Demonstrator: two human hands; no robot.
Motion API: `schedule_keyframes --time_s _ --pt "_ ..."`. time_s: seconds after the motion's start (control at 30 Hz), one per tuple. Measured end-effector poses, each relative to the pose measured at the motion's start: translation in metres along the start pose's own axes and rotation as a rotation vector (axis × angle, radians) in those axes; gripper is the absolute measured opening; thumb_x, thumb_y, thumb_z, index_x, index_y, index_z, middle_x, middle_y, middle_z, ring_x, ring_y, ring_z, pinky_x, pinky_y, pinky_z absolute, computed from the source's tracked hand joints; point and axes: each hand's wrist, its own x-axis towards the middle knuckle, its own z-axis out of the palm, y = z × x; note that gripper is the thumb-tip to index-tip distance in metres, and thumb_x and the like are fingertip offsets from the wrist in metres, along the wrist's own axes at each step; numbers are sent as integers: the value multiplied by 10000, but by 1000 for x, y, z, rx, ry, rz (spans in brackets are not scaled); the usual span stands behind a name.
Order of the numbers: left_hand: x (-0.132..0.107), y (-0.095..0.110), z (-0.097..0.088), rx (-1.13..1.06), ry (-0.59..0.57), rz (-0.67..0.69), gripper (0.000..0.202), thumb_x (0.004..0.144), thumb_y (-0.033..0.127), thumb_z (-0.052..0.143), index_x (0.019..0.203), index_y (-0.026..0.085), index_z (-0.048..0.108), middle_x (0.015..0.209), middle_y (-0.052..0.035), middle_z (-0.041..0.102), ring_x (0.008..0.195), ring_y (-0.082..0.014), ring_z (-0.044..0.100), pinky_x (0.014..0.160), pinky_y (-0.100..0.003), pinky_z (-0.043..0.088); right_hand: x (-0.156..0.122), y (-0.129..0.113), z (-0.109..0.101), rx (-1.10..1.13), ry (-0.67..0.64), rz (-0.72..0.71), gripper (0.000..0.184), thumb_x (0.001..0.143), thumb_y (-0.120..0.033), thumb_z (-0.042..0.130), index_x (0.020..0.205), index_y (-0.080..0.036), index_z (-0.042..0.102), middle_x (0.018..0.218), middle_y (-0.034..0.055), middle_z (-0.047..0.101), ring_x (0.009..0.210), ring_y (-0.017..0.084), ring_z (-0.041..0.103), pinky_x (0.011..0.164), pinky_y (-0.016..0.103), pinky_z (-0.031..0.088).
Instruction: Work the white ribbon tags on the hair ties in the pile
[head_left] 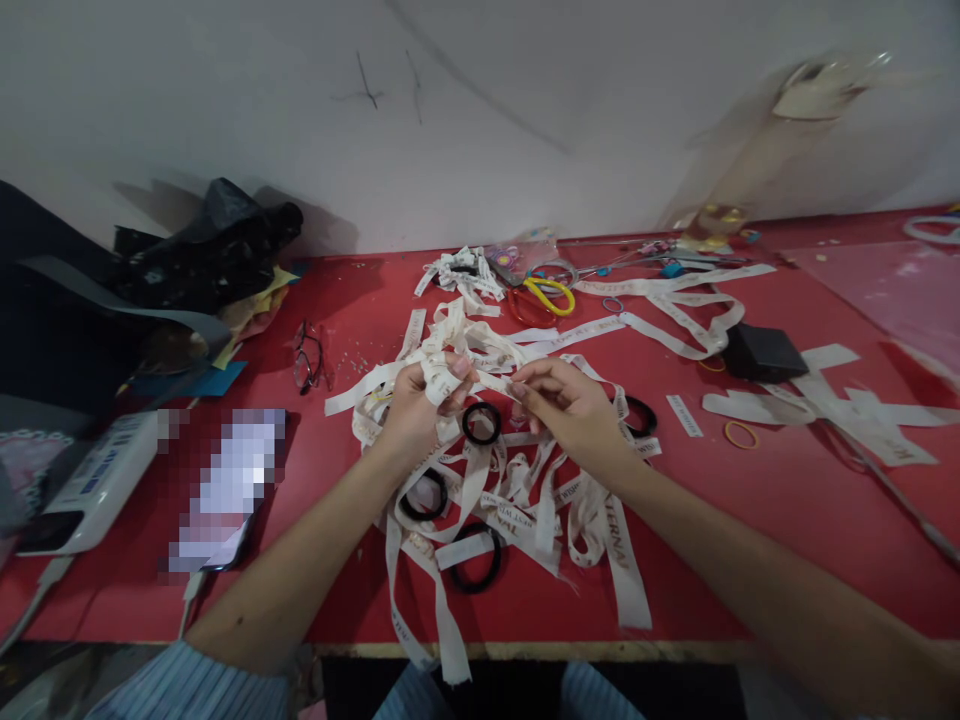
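Over a pile of printed white ribbons point(517, 510) both my hands are raised, with one white ribbon stretched between them. My left hand point(424, 400) is closed on this ribbon point(491, 382), part of which wraps around its fingers. The thumb and fingers of my right hand point(566, 400) pinch the ribbon's other side. Just below the hands lies a black ring-shaped band point(481, 424). More black bands, one of them point(477, 558) near the table's front, sit among the loose ribbons. Some fingertips of my right hand are hidden.
The red table point(322, 590) meets a pale wall behind. Scissors with a yellow handle point(551, 296) lie at the back. On the left are a phone point(232, 490), a white power bank point(105, 490) and glasses point(306, 357). A black box point(763, 353) stands at right.
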Motion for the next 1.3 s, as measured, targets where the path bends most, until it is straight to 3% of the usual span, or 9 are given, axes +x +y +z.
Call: schedule_keyframes --time_s 0.13,0.27,0.5,0.63,0.77,0.93,1.3 --pt "2 3 -2 -11 19 42 356 638 395 812 594 141 566 454 73 399 411 -24 296 414 -179 188 6 7 -7 -345 -37 -99 99 868 -284 587 934 -209 589 747 9 664 605 149 601 580 269 465" --pt "2 3 0 34 8 27 342 643 382 805 587 141 568 463 67 416 420 -25 300 419 -177 186 10 9 -9 -792 -112 -233 140 845 -316 644 895 -186 633 922 99 685 901 259 631 777 357 482" --pt "1 0 -1 93 -6 19 332 655 376 799 576 141 578 464 62 422 432 -31 322 422 -174 190 10 6 -8 -949 -184 -247 106 880 -229 588 935 -162 649 947 124 669 891 256 622 761 342 470" --pt "3 -1 -3 66 -11 26 295 670 347 797 595 139 603 459 65 424 423 -25 309 425 -173 191 8 5 -9 -869 -150 -253 83 868 -164 558 888 -166 638 922 115 672 896 259 618 774 357 471" --pt "3 -1 -4 71 -1 46 271 665 349 797 616 138 633 445 70 411 416 -27 285 421 -179 170 8 6 -10 -471 -4 -191 190 808 -108 577 957 -208 640 936 46 695 855 199 645 773 323 502" --pt "3 0 -4 107 17 64 260 677 342 783 604 138 640 451 67 409 426 -30 287 431 -181 173 12 11 -8 -57 113 -58 98 794 -203 632 890 -196 649 853 31 682 784 163 652 720 292 526" --pt "2 0 -8 383 -29 152 200 737 305 730 628 142 690 502 50 470 489 -60 385 488 -197 289 11 9 -7 34 167 -30 111 770 -253 720 856 -205 670 836 14 677 781 142 634 708 259 504"
